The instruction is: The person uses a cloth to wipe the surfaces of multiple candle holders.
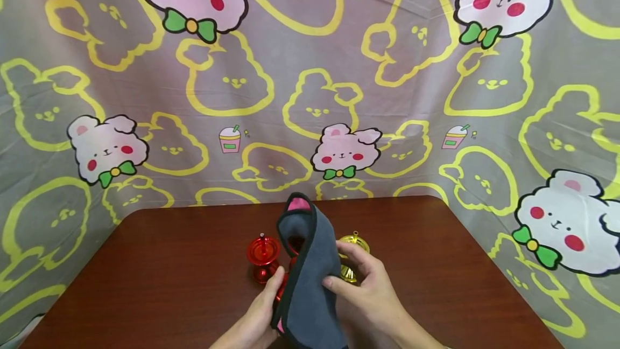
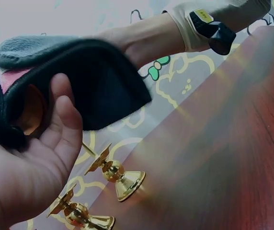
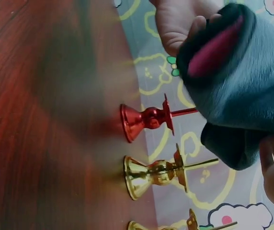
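In the head view, my left hand [image 1: 259, 311] holds a shiny red candle holder [image 1: 282, 291], mostly hidden by a grey cloth [image 1: 312, 284] with black edging and a pink underside. The cloth is folded over and around it. My right hand [image 1: 370, 290] grips the cloth from the right side, thumb on its near face. The left wrist view shows the left fingers curled up against the cloth [image 2: 108, 86], with a reddish part [image 2: 34, 112] inside its fold. In the right wrist view, the cloth's pink inside [image 3: 216, 48] shows at the fold.
Another red candle holder [image 1: 263, 252] stands upright on the brown table [image 1: 184, 263], left of the cloth. A gold candle holder [image 1: 355, 242] stands behind my right hand, partly covered. A second gold one [image 3: 189, 223] shows at the right wrist view's bottom edge. A patterned curtain [image 1: 271, 96] surrounds the table.
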A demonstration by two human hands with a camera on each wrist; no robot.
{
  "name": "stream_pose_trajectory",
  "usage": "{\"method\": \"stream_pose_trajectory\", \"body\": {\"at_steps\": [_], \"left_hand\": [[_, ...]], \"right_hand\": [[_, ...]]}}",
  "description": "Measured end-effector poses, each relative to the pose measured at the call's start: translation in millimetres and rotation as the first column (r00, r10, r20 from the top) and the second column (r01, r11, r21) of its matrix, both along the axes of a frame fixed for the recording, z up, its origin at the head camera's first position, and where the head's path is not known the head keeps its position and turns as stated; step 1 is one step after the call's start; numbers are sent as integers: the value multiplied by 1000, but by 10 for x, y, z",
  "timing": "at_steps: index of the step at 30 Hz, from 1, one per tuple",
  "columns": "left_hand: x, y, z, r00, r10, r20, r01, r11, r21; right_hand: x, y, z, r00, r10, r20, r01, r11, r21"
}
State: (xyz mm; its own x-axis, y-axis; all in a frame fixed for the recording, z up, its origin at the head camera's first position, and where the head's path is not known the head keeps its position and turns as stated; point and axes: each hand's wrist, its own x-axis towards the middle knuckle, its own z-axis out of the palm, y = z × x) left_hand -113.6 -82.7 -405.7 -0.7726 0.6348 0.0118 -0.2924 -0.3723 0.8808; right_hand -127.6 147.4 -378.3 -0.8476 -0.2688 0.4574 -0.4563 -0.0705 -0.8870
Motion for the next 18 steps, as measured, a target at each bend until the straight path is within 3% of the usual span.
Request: {"method": "stream_pose_trajectory", "body": {"at_steps": [6,9,12,18], "left_hand": [[12,37,3,986,-89,-139,100,993,70],[20,49,19,987,-83,-136,93,993,68],[25,59,40,992,-67,-103,68,998,7],[21,63,43,999,-40,-12,38,996,-78]], "right_hand": [[42,-72,-42,994,-107,-29,107,994,-19],[25,-88,-73,981,-132,-142,130,991,-29],[-15,-89,-106,942,-164,-293,163,986,-28],[-87,-107,-162,825,-252,-506,263,963,-50]]}}
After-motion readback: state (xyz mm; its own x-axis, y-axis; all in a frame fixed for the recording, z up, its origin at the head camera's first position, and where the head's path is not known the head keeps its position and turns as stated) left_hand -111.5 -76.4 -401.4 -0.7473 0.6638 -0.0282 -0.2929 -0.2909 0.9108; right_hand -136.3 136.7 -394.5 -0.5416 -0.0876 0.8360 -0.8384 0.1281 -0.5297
